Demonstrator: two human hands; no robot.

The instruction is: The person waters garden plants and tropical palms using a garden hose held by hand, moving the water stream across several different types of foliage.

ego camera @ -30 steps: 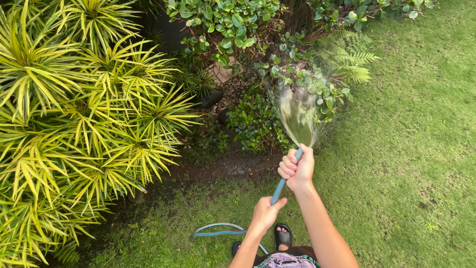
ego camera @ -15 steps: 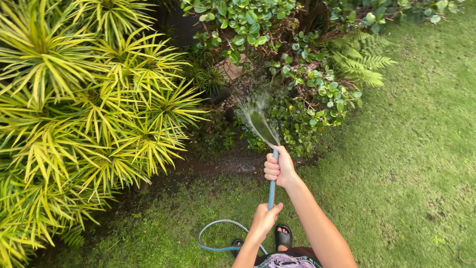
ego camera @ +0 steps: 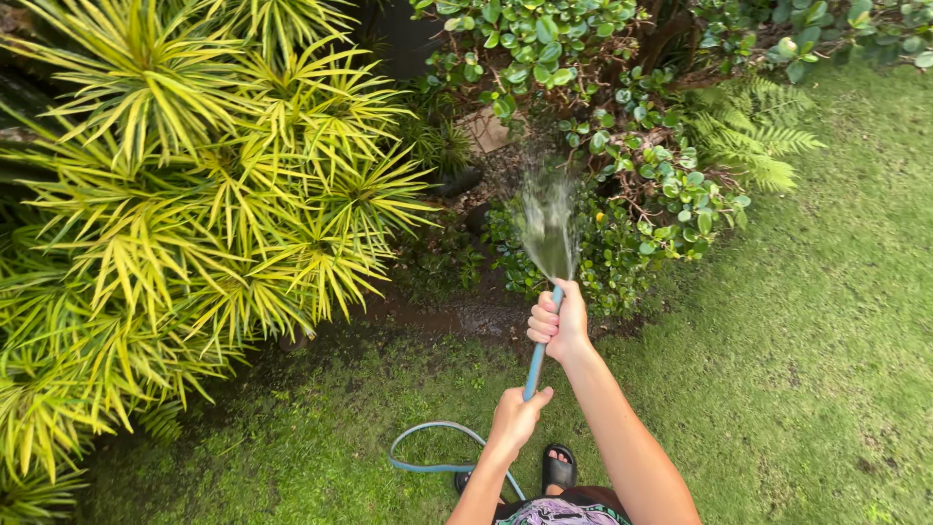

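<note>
Both hands are clamping the thin blue rubber hose [ego camera: 535,362], right hand [ego camera: 560,323] pinching its tip, left hand [ego camera: 515,420] steadying lower, fanning water spray [ego camera: 547,222] over the round-leaved green shrub [ego camera: 671,194] at upper centre.

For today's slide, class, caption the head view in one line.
Both hands, right hand ahead of left hand, grip a blue hose spraying water onto leafy shrubs.

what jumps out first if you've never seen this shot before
The fan of water spray at centre, leaving the blue hose gripped by the right hand in front and the left hand behind. The spiky yellow-green plants fill the left; lawn lies right.
</note>
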